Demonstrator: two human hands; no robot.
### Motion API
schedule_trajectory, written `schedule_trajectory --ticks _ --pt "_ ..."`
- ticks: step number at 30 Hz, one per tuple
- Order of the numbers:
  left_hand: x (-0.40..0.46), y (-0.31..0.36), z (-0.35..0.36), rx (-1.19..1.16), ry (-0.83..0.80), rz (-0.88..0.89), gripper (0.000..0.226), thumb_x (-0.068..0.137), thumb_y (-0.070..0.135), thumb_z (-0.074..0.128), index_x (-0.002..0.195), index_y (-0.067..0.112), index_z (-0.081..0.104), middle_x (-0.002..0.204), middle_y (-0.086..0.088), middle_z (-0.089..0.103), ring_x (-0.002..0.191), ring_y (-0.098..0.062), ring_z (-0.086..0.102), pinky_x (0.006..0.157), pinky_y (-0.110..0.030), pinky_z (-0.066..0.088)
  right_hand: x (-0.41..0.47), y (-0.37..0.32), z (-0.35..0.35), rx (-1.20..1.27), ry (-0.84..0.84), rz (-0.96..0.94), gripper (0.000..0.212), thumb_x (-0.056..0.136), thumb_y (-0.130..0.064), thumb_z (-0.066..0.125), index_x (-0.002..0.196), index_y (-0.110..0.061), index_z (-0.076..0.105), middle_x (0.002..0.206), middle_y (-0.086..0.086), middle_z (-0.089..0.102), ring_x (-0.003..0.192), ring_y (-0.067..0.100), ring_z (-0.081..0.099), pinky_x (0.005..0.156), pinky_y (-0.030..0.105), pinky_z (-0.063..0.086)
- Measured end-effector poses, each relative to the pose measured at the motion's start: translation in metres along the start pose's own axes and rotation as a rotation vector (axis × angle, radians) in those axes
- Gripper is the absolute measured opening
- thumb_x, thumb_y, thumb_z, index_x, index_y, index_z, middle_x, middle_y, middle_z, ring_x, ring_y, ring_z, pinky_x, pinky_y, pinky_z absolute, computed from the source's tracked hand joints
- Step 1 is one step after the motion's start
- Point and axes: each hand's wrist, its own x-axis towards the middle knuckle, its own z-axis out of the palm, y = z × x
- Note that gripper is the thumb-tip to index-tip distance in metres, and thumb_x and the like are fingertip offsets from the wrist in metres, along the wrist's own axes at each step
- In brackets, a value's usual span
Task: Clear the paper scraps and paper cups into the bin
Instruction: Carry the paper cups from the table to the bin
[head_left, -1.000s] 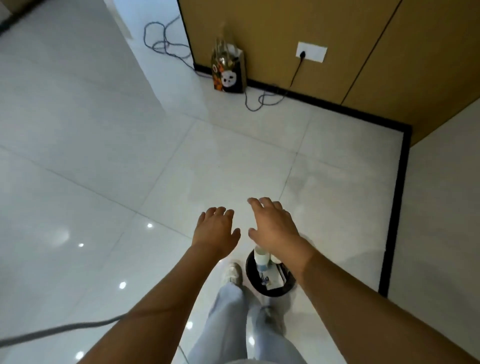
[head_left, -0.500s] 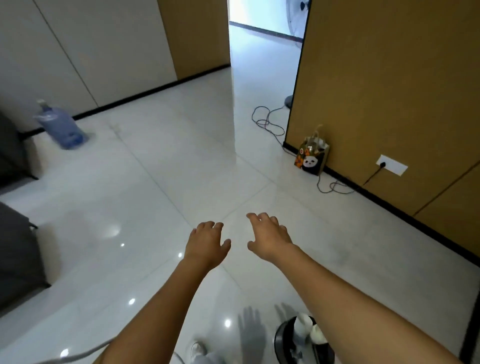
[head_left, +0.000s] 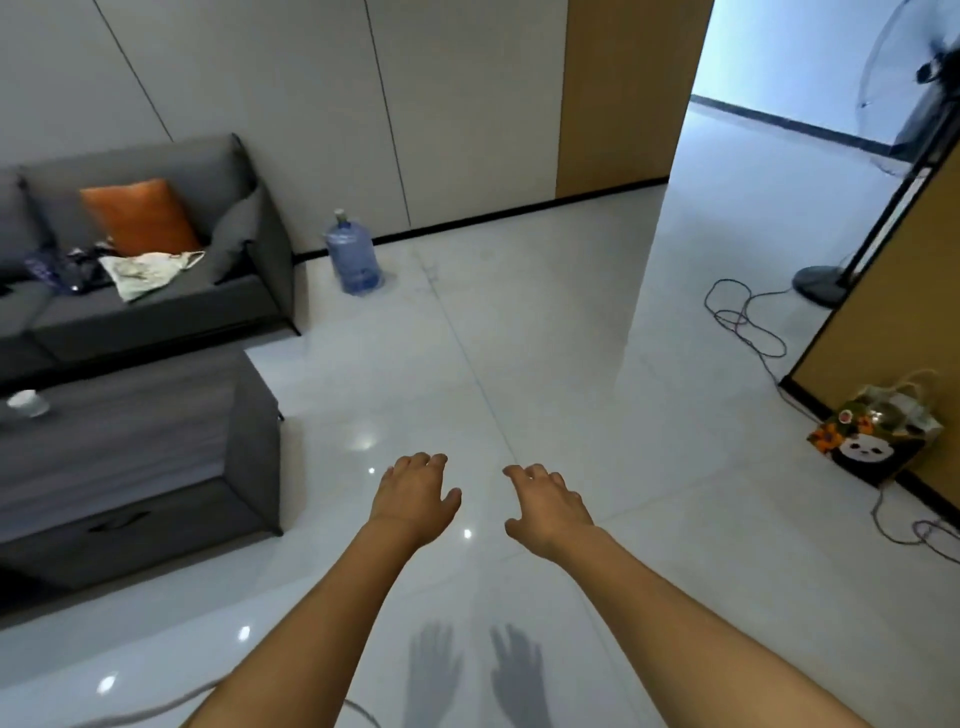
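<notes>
Floor: glossy pale tile (head_left: 519, 322) with thin grout lines and small ceiling-light reflections; two hand shadows fall on it at the bottom centre.
Left hand (head_left: 413, 493): held out over the floor, palm down, fingers relaxed and slightly spread; grip loose, holding nothing.
Right hand (head_left: 548, 501): held out beside the left, apart from it, palm down, fingers gently bent; grip loose, holding nothing.
Surface: dark grey low table (head_left: 130, 447) at left, with a drawer handle on its near face.
Paper cup (head_left: 28, 402): white, on the surface near its far left edge, well apart from both hands; blurred, so whether it stands or lies cannot be told.
Gift bag (head_left: 872, 441): panda print, on the floor at right against the tan wall panel.
Cable (head_left: 743, 322): loose loops on the floor right of centre, near the fan base.
Sofa (head_left: 156, 291): grey, behind the surface, carrying an orange cushion (head_left: 137, 215), a pale cloth bag (head_left: 145, 267) and some dark items too small to tell.
Water bottle (head_left: 353, 254): large, blue, upright on the floor just right of the sofa, by the wall.
Fan (head_left: 904, 119): standing pedestal type, far right, by the doorway.
</notes>
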Motion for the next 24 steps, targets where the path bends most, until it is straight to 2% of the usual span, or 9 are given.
schedule_trajectory --ticks 8,17,24 --pt "0.107 -0.078 -0.006 -0.071 -0.04 -0.154 0.058 0.095 0.044 0.043 0.145 0.018 0.031 0.145 -0.004 0.041 0.133 -0.023 0.036 0.112 -0.036 0.029 0.148 -0.047 -0.012 -0.072 -0.084 -0.117 0.069 0.089 -0.027 0.058 0.149 -0.024 0.022 0.148 0.006 0.033 0.132 0.028 0.036 0.103 0.042 0.04" --pt "0.288 -0.132 -0.053 -0.138 -0.001 -0.293 0.055 0.095 0.043 0.043 0.143 0.017 0.035 0.141 -0.004 0.044 0.13 -0.022 0.039 0.108 -0.035 0.032 0.355 -0.084 -0.085 -0.126 -0.118 -0.23 0.068 0.089 -0.027 0.057 0.148 -0.024 0.023 0.145 0.006 0.035 0.128 0.028 0.038 0.099 0.041 0.042" --pt "0.394 -0.202 -0.085 -0.217 0.046 -0.407 0.057 0.094 0.046 0.046 0.143 0.02 0.035 0.144 -0.002 0.043 0.132 -0.022 0.038 0.11 -0.035 0.031 0.491 -0.149 -0.118 -0.163 -0.154 -0.309 0.067 0.088 -0.025 0.056 0.147 -0.024 0.025 0.143 0.005 0.037 0.127 0.027 0.039 0.098 0.041 0.043"
